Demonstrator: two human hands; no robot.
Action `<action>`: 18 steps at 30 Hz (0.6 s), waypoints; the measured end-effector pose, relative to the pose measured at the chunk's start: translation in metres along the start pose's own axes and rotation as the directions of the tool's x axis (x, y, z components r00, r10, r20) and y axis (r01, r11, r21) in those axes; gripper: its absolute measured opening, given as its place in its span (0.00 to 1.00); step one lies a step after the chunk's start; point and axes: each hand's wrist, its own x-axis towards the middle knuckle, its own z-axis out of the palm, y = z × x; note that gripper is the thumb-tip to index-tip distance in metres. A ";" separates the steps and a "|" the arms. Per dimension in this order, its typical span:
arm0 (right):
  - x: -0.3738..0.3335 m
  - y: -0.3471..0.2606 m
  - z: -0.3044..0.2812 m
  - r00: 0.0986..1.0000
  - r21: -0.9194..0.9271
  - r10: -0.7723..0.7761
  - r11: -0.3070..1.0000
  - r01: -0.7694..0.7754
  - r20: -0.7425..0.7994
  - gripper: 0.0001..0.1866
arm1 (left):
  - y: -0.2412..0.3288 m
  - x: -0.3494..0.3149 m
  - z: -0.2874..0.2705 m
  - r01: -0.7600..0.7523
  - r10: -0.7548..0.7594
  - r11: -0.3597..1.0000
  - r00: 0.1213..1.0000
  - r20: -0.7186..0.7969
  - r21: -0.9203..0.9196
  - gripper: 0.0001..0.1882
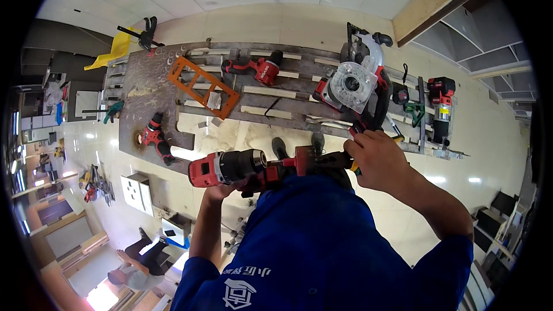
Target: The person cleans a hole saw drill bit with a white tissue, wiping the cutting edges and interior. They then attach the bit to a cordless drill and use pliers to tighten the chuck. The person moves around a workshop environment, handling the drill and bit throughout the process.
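Observation:
My left hand [220,191] is closed around the grip of a red and black cordless drill [222,168], held in front of my body with its chuck facing right. Just past the chuck is a red block-shaped tool [302,160] with a dark bar; a thin shaft shows between it and the chuck. At the right end of that bar, my right hand [377,158] is closed, with a yellow-green tip below the fingers. My fingers hide most of what they grip. The slatted bench [268,92] lies beyond both hands.
On the bench are an orange frame [203,85], a red drill [262,69], a circular saw [354,83], and a red-topped router [442,109]. Another drill [154,137] lies on the brown board [141,80]. A black clamp [147,33] is at far left. A person [135,268] sits at lower left.

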 end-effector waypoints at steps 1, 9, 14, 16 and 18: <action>0.001 -0.003 -0.002 1.000 0.006 0.003 1.000 -0.003 -0.002 0.28 | -0.006 -0.003 -0.001 -0.028 0.029 0.998 0.999 -0.013 0.062 0.25; 0.002 -0.016 -0.013 0.999 0.026 0.052 0.998 -0.052 -0.009 0.22 | -0.042 -0.026 -0.014 0.005 -0.005 0.969 1.000 0.000 0.246 0.32; 0.009 -0.026 -0.020 0.998 -0.082 -0.016 0.997 0.012 -0.054 0.15 | -0.020 -0.007 -0.012 -0.165 0.140 0.928 0.985 0.098 0.333 0.33; 0.012 -0.028 -0.023 0.997 -0.106 -0.034 0.994 0.026 -0.074 0.13 | -0.016 -0.003 -0.008 -0.136 0.119 0.967 0.989 0.090 0.215 0.31; 0.016 -0.031 -0.025 0.995 -0.122 -0.039 0.992 0.028 -0.090 0.11 | -0.026 -0.006 -0.009 -0.208 0.202 0.917 0.978 0.052 0.341 0.29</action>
